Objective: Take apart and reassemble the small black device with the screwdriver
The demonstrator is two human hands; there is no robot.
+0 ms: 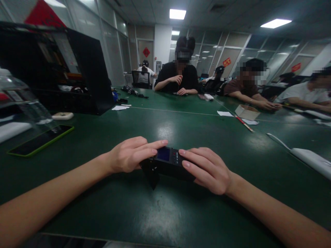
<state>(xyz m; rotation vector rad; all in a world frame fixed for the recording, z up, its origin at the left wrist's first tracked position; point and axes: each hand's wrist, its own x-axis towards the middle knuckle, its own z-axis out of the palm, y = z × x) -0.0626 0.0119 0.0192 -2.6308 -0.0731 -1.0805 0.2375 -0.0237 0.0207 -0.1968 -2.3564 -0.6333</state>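
A small black handheld device [168,160] with a dark blue screen and a column of buttons lies between my hands, low over the green table. A dark flap or plate hangs off its left end, pointing down. My left hand [134,154] is closed round the left end, two fingers lying over the top beside the screen. At the right end, my right hand [208,168] grips the body with its fingers across the top near the buttons. Both thumbs are hidden, and so is the device's underside. Its exact kind cannot be made out.
A phone [41,140] with a green edge, a clear bottle [31,100] and a large black open case [88,72] stand at left. To the right lie a white power strip [310,156], a small box [247,112] and a red stick [244,124]. Several people sit beyond.
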